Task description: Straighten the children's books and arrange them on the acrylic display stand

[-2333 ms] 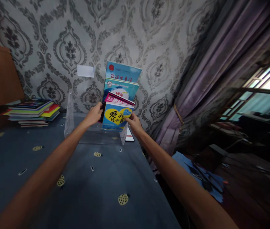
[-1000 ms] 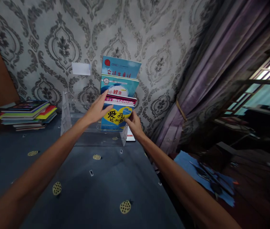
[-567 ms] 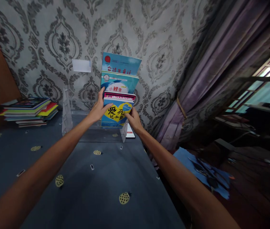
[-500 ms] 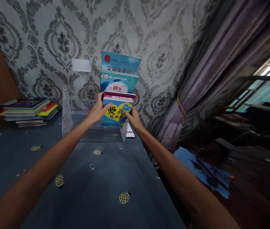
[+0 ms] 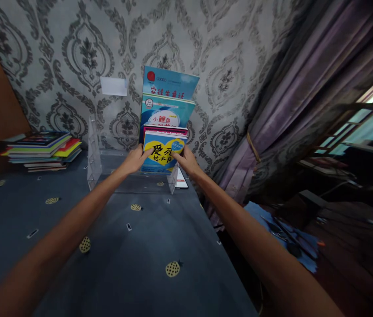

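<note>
A blue book with a yellow heart [image 5: 158, 164] stands in the front tier of a clear plastic book rack [image 5: 94, 154]. My left hand [image 5: 136, 158] grips its left side, thumb across the cover and fingers hidden behind. On its right edge, my right hand [image 5: 187, 161] is closed with the thumb on the front. Pink-edged books [image 5: 166, 130] stick up just behind it. Farther back in tiers rise a teal book with a white oval [image 5: 176, 110] and a taller blue book [image 5: 173, 82].
Several books lie stacked [image 5: 46, 149] at the left of the dark blue patterned tablecloth [image 5: 107, 273]. A phone [image 5: 181, 179] lies by the rack's right end. Patterned wallpaper is behind; a purple curtain [image 5: 239, 163] hangs right, past the table's edge.
My left hand has slid down from the top left corner of the books to the side of the blue book. My right hand keeps its hold; the view has shifted slightly.
</note>
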Action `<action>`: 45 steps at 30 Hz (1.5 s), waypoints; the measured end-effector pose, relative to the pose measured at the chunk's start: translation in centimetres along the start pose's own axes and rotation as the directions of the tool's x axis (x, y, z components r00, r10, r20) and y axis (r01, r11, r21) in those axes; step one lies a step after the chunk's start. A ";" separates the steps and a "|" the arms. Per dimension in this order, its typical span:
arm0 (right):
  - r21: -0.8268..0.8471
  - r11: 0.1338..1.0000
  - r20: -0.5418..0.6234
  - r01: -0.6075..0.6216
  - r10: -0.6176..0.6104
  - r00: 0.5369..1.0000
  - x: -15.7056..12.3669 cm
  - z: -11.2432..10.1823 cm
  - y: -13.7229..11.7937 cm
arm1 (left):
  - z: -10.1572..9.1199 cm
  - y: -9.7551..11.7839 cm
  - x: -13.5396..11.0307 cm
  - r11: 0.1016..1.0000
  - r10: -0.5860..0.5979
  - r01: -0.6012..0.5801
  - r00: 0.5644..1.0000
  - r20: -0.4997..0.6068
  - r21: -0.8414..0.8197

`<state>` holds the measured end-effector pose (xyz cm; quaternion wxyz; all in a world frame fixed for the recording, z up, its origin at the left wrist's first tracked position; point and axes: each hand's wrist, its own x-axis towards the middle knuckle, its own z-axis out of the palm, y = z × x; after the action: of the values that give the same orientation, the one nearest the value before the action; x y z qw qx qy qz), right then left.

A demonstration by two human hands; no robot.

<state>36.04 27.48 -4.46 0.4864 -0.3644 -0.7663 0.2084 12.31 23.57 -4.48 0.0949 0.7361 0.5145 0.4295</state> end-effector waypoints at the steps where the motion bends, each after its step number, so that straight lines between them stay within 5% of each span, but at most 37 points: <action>1: 0.015 1.000 -0.002 -0.005 0.005 1.000 0.2 -0.3 -0.2 | -0.1 0.0 0.1 1.000 0.009 -0.009 1.000 0.012 -0.004; 7: 0.121 0.985 -0.097 0.123 -0.112 0.989 1.6 -2.2 -2.7 | 0.0 0.1 -0.4 0.994 0.085 -0.086 0.996 -0.027 -0.070; 12: -0.050 0.966 -0.069 0.252 -0.255 0.964 2.0 -2.8 -4.7 | -0.9 1.4 -0.1 0.950 0.285 -0.307 0.924 -0.253 -0.054; 16: -0.103 0.969 -0.072 0.226 -0.234 0.969 1.9 -2.9 -4.6 | -2.2 2.3 0.9 0.921 0.379 -0.388 0.897 -0.228 0.003; 34: -0.040 0.984 -0.085 0.175 -0.178 0.980 1.0 -2.2 -2.4 | -2.3 2.3 1.2 0.966 0.259 -0.260 0.952 -0.163 0.015; 41: 0.075 0.992 -0.167 0.107 -0.093 0.982 0.2 -0.4 -2.1 | -2.2 2.3 1.1 0.956 0.288 -0.294 0.943 -0.170 -0.013; 45: 0.077 0.994 -0.255 0.084 -0.062 0.965 0.2 1.2 -1.6 | -1.5 2.2 0.3 0.982 0.180 -0.187 0.967 -0.178 -0.021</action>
<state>34.35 26.66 -3.81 0.6027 -0.3380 -0.7012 0.1755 12.71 22.36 -2.14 0.0228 0.7379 0.4422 0.5093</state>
